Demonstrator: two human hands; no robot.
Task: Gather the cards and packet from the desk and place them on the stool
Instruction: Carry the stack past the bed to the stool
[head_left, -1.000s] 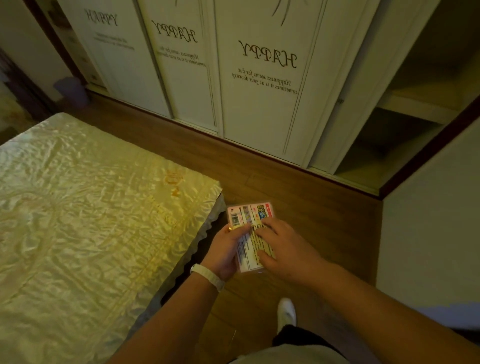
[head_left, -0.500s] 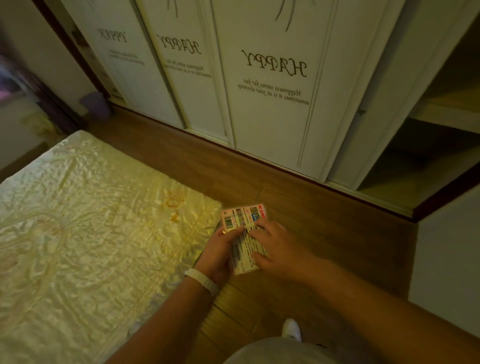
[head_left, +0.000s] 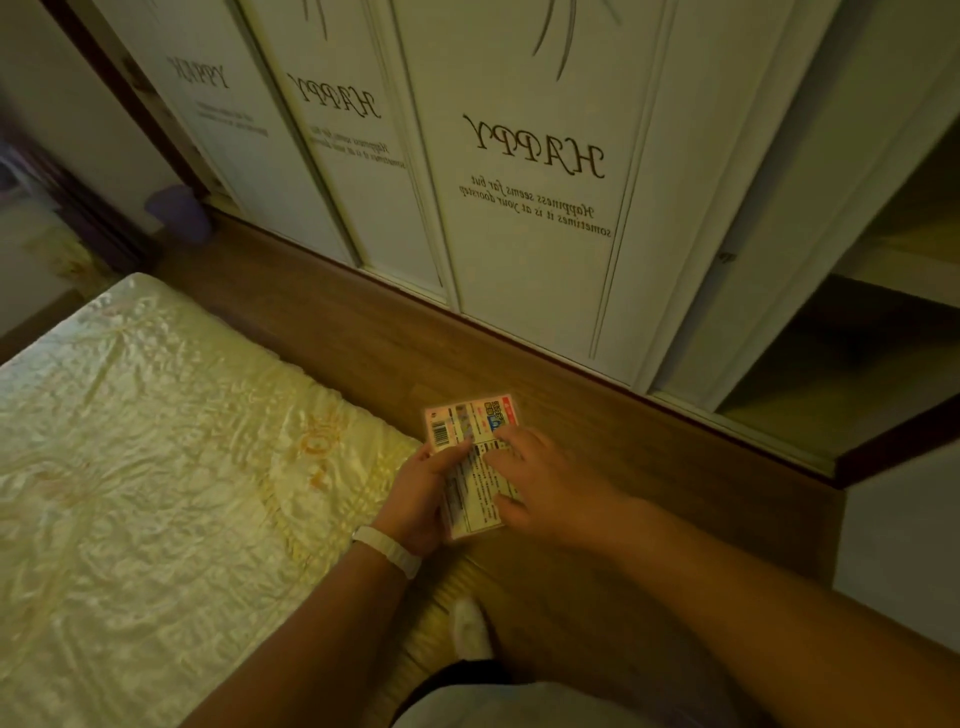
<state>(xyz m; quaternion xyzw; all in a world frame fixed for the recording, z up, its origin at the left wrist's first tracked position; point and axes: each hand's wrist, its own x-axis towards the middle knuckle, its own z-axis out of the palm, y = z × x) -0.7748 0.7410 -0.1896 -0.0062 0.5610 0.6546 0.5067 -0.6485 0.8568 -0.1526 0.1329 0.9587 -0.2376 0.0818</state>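
A flat printed packet, pinkish with a barcode and small text, is held in front of me above the wooden floor. My left hand, with a white wristband, grips its left edge, thumb on top. My right hand grips its right side, fingers laid over the printed face. Whether loose cards lie under the packet is hidden by my hands. No stool and no desk are in view.
A bed with a shiny yellow cover fills the left. White sliding wardrobe doors printed with "HAPPY" stand ahead, with an open shelf section at the right. A purple bin sits at the far left. My foot is on the wooden floor.
The view has turned and shifted so the wardrobe looms closer and the bed slides left. Both hands keep the same hold on the packet.
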